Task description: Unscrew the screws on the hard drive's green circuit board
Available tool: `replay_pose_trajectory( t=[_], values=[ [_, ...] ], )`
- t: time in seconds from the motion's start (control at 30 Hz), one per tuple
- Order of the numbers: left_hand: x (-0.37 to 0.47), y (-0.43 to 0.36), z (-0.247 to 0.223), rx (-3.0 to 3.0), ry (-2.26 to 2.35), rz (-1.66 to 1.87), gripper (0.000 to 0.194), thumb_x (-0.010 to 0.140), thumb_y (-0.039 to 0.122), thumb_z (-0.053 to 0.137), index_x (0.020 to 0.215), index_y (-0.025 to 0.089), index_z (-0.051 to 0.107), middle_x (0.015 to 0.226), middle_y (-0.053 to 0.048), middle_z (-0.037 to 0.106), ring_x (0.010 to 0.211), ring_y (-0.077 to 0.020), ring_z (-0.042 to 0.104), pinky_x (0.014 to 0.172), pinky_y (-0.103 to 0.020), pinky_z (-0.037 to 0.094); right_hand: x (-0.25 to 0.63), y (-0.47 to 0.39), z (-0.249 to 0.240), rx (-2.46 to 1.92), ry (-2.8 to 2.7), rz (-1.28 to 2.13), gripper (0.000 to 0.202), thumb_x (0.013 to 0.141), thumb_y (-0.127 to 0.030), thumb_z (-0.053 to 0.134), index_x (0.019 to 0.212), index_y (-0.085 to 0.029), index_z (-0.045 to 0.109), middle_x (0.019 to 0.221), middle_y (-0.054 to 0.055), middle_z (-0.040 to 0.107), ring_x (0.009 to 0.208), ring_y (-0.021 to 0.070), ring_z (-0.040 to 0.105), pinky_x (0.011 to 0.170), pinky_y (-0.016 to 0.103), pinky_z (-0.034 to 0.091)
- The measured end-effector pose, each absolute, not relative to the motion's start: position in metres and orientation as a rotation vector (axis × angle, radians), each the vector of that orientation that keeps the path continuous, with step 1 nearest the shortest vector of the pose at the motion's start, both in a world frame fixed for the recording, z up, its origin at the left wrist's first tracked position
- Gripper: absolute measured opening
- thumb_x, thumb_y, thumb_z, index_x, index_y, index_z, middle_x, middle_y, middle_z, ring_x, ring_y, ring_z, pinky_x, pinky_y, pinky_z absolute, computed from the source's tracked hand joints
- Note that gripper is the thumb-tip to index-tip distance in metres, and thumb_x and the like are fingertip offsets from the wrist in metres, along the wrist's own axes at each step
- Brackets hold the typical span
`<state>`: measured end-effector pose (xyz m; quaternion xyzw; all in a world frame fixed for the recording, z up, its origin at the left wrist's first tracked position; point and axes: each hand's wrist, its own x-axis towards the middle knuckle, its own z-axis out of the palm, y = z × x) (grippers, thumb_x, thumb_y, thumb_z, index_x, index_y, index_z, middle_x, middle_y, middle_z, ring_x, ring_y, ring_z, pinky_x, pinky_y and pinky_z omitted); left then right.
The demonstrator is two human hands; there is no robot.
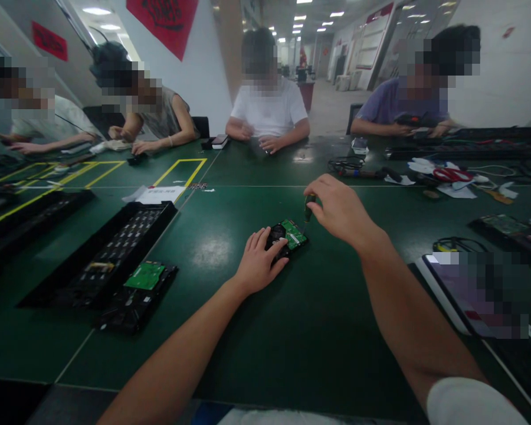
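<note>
A black hard drive with a green circuit board (295, 234) lies on the dark green table, board side up. Over its near left part rests my left hand (264, 260), fingers spread and pressing it against the tabletop. My right hand (331, 203) grips a small screwdriver (309, 209) by its dark handle, fingers wrapped near the top. The screwdriver stands nearly upright, its thin shaft reaching down to the right end of the circuit board. Whether the tip sits in a screw is too small to tell.
Left of my arm lie another hard drive (145, 276) and a long black tray (115, 242). A tablet (469, 295) is at the right, with scissors (452, 175), cables and papers beyond. Several people sit along the far side, including a person in white (269, 109).
</note>
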<state>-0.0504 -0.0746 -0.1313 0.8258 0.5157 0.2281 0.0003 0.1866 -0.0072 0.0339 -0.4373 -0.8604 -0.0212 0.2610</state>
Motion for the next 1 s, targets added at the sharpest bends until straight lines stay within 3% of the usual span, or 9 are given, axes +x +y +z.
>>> replay_pose_trajectory(
  t=[1.0],
  values=[
    [-0.0490,-0.0748,-0.1302,2.608,1.637,0.694,0.052,0.103,0.048,0.063,0.152,0.032,0.060,0.172,-0.013,0.033,0.157,-0.0410,0.034,0.127,-0.064,0.032,0.1880,-0.0067,0.0337,-1.203,-2.328,-0.049,0.019,0.093,-0.012,0.063,0.108,-0.017,0.074,0.116,0.014,0.068,0.109,0.0300,0.065,0.096,0.044,0.052]
  ],
)
